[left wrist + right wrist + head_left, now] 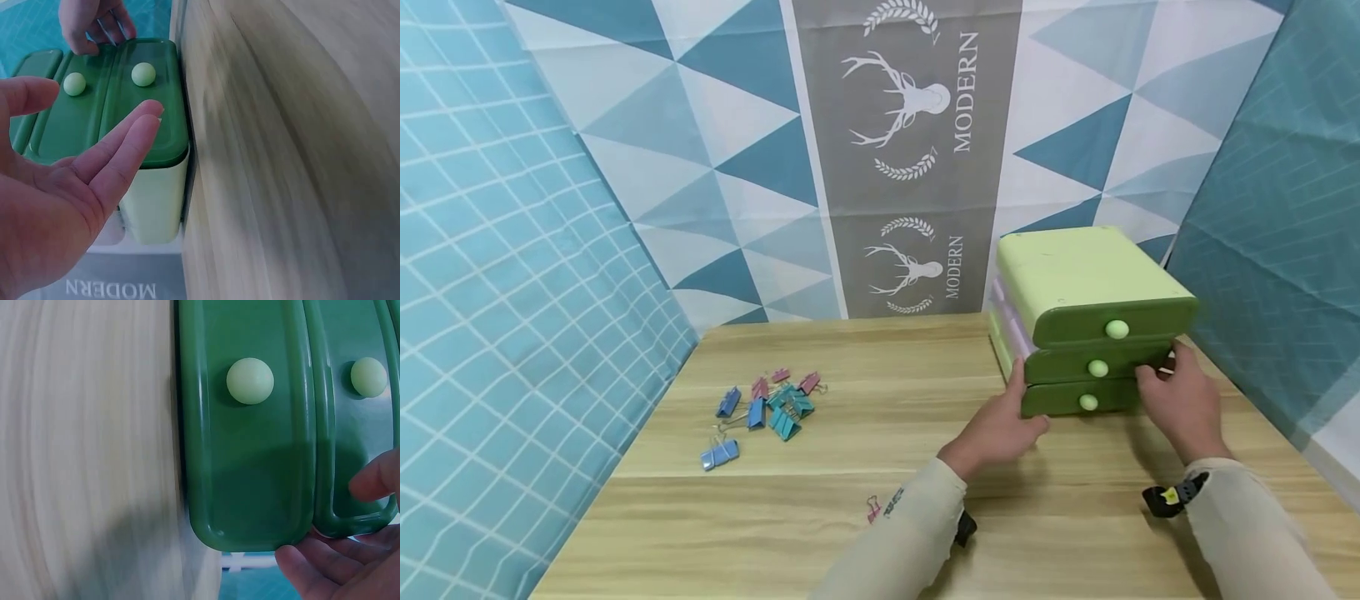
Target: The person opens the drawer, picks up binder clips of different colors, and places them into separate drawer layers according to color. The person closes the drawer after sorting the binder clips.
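A small three-tier drawer box with a pale green top and dark green fronts stands at the table's back right. Each front has a round pale green knob. My right hand grips the right end of the middle drawer, thumb over its front and fingers round the end. At the box's lower left corner, my left hand has its fingers extended and its thumb apart, as the left wrist view shows. Lilac side panels show on the box's left side.
Several blue, teal and pink binder clips lie in a loose group on the left of the wooden table. One pink clip lies near my left sleeve. Patterned cloth walls stand behind and on both sides.
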`<action>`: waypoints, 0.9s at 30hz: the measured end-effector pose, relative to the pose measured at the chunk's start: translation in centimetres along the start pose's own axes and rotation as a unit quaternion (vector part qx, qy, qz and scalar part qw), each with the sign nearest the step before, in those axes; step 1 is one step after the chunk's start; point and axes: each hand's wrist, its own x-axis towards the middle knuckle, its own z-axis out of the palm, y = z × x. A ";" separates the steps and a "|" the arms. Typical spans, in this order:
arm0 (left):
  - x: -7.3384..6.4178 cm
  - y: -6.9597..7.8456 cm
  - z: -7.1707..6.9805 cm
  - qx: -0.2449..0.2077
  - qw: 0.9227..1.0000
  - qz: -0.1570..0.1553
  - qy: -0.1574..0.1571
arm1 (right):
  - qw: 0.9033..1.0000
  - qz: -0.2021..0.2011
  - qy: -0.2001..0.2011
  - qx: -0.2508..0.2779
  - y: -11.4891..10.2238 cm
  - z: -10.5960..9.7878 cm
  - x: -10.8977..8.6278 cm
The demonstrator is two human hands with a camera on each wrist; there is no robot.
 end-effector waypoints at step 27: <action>-3.9 -4.6 -9.0 -0.088 0.992 -0.036 0.082 | 0.994 -0.095 -0.049 0.030 -7.4 7.4 -2.4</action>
